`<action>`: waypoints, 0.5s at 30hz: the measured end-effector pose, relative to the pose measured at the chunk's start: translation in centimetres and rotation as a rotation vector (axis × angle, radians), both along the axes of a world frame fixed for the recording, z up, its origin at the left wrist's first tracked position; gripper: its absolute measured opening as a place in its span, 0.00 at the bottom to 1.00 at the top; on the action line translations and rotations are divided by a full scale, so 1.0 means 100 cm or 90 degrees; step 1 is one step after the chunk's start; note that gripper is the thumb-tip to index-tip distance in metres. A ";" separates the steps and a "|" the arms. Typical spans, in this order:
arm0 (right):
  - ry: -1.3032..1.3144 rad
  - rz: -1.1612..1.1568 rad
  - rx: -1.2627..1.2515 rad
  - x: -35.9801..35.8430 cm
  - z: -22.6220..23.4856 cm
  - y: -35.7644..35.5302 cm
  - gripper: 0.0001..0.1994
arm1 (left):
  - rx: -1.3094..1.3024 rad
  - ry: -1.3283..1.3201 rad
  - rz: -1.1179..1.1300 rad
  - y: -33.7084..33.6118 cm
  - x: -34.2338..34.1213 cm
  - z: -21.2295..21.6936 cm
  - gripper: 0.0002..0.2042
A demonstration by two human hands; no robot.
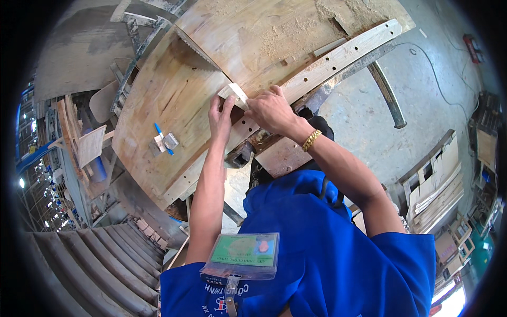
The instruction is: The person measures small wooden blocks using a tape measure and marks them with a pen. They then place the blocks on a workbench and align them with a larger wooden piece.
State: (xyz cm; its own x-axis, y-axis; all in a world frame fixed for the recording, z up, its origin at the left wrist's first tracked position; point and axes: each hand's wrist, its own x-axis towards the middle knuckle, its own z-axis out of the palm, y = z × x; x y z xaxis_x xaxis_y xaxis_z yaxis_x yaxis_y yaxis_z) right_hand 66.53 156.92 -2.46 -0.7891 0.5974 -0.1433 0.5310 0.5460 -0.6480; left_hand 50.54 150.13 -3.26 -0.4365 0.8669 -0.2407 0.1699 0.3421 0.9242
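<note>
Pale wood fills our grip: both hands meet on a small wooden block (234, 95) just above the centre of the view. Our left hand (219, 115) comes up from six o'clock and pinches the block's near end between thumb and fingers; our right hand (272, 110), a gold bracelet (311, 140) on its wrist, closes on the far end from four o'clock. We judge the two-handed hold is meant to keep the little piece steady and square against the surface beneath it.

That surface is a broad wooden tabletop (174, 100), and the block sits over it right beside a long pale strip with drilled holes (338, 57), which runs from seven o'clock up toward one o'clock. The strip seems to serve as an edge to line the block against, though we cannot tell whether they touch.

Further out, at nine o'clock from our hands, a blue pen (162, 137) lies across small metal fittings (164, 141), set within easy reach but apart from the work. Sawdust (288, 29) is heaped toward twelve o'clock. At four o'clock, well apart on the concrete floor (422, 100), thin boards are stacked (435, 190). Curved grey panels (100, 264) lie at seven o'clock.
</note>
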 end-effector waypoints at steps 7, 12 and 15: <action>0.052 -0.022 0.013 -0.005 -0.006 0.000 0.09 | 0.020 -0.024 0.021 0.002 -0.007 -0.005 0.23; 0.084 -0.031 -0.022 0.000 0.004 -0.002 0.17 | 0.058 -0.043 0.039 -0.005 -0.006 -0.013 0.22; 0.069 -0.037 -0.033 -0.004 0.014 0.001 0.21 | 0.026 -0.002 0.019 -0.004 -0.007 0.001 0.23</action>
State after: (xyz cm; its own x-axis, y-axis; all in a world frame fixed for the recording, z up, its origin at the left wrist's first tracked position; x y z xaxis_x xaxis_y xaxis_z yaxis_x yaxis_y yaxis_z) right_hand 66.14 157.03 -1.04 -0.7657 0.6367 -0.0909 0.4865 0.4809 -0.7295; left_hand 49.84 149.75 -3.21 -0.4620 0.8624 -0.2070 0.1579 0.3096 0.9377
